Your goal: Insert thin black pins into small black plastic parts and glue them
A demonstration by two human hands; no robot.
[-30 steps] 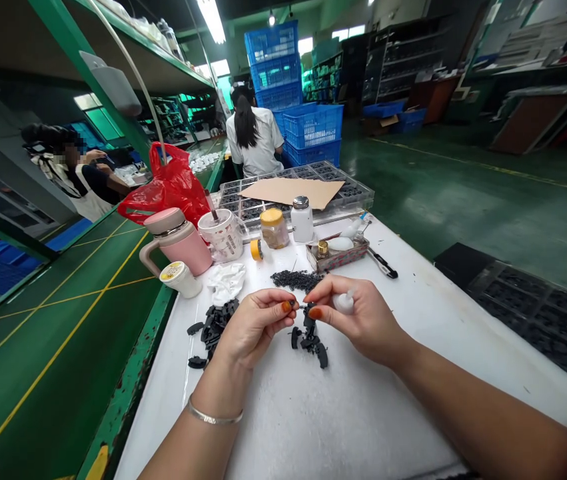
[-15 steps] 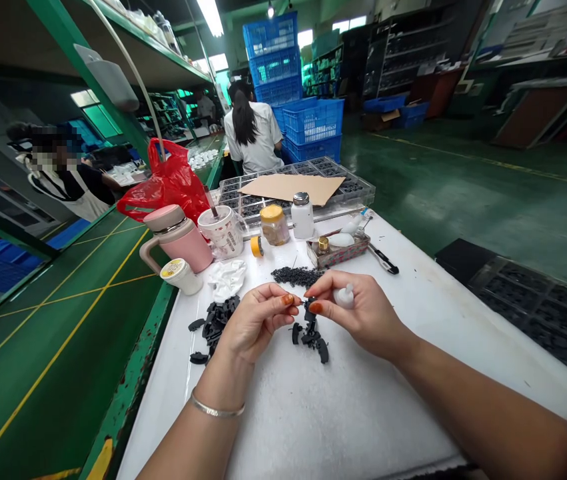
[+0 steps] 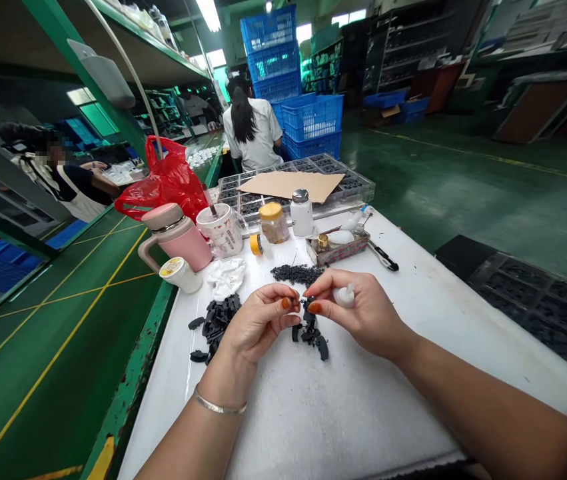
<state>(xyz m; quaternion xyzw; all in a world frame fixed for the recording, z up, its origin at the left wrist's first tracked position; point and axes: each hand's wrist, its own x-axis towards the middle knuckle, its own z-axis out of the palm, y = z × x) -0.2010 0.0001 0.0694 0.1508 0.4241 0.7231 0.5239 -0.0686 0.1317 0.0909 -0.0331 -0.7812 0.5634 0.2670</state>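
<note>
My left hand pinches a small black part between thumb and fingers over the white table. My right hand meets it fingertip to fingertip, pinching a tiny black piece, and also holds a small white bottle in its palm. Below the fingertips lies a small cluster of black plastic parts. A bigger pile of the same black parts sits to the left. A heap of tiny dark pieces lies just beyond my hands.
At the table's far side stand a pink mug, a white cup, a yellow-lidded jar, a white bottle, a small box of items, a red bag and clear trays under cardboard. Other people work beyond.
My hands have stayed together at the fingertips with only slight shifts. The view has tilted a little, so everything sits slightly higher in frame.
</note>
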